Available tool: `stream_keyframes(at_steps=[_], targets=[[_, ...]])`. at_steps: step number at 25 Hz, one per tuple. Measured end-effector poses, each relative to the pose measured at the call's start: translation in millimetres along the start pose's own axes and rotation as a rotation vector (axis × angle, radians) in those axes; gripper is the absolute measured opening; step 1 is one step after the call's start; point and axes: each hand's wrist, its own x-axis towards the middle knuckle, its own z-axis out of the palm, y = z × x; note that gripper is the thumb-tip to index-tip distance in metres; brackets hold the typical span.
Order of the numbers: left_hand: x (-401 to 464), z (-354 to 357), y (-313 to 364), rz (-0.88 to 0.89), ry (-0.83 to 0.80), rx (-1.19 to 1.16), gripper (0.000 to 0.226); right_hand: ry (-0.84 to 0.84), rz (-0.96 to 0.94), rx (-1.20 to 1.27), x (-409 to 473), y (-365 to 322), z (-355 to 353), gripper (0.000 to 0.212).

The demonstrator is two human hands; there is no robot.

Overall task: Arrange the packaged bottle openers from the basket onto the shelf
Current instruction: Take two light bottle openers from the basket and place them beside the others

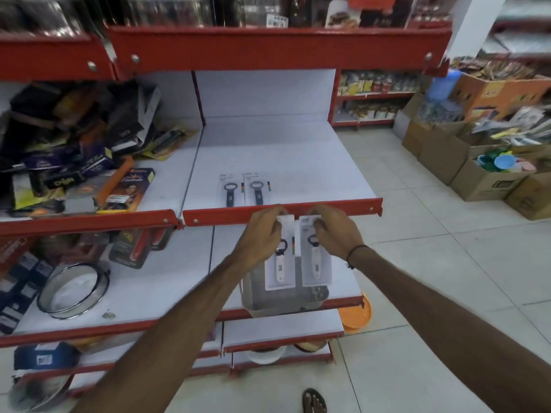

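Both hands hold carded bottle openers just below the shelf's (328, 162) red lip. The left hand (260, 239) pinches a white-handled opener pack (280, 269); the right hand (337, 234) pinches another (316, 263) beside it. Print is unreadable. Two dark-handled packs (230, 190) (257, 190) lie at 12 o'clock on the shelf; a grey basket (283, 299) sits at 6 o'clock.

This is a retail shop: red-edged display shelves (280, 208) hold carded packaged goods (125, 190), another stocked shelf unit (372, 96) stands behind, and open cardboard boxes (483, 180) of merchandise sit on the tiled floor (432, 263).
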Motion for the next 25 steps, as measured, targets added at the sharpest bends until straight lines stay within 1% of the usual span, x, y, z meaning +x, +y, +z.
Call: stream_keyframes(at_steps=[2,5,7,10,13,15,16,18,20,22,23,25], targets=[[28,-22,17,0.013,0.090,-0.032,0.028,0.011,0.010,0.076,21,-16,-29,0.020],[76,-48,32,-0.013,0.200,-0.079,0.027,0.055,0.080,0.205,61,-27,-63,0.023],[108,-59,35,-0.026,0.218,-0.078,0.031,0.077,0.120,0.281,93,-27,-79,0.024],[153,-64,32,-0.054,0.202,-0.084,0.031,0.110,0.157,0.231,146,-14,-92,0.025],[188,-52,24,-0.099,0.178,-0.100,0.030,0.050,0.213,0.204,191,8,-86,0.029],[205,-40,16,-0.160,0.134,-0.104,0.029,-0.032,0.216,0.116,209,22,-74,0.030],[211,-33,12,-0.210,0.069,-0.093,0.029,-0.084,0.212,0.087,214,28,-66,0.030],[217,-21,4,-0.273,-0.121,-0.015,0.029,-0.191,0.189,0.016,219,40,-50,0.030],[217,-13,-3,-0.263,-0.242,0.086,0.030,-0.271,0.125,-0.136,218,50,-40,0.031],[215,-19,-10,-0.251,-0.261,0.176,0.036,-0.272,0.005,-0.325,218,55,-37,0.034],[212,-26,-14,-0.259,-0.252,0.195,0.042,-0.249,-0.042,-0.364,219,54,-37,0.035],[204,-50,-24,-0.292,-0.238,0.153,0.049,-0.226,-0.095,-0.327,220,43,-37,0.041]])
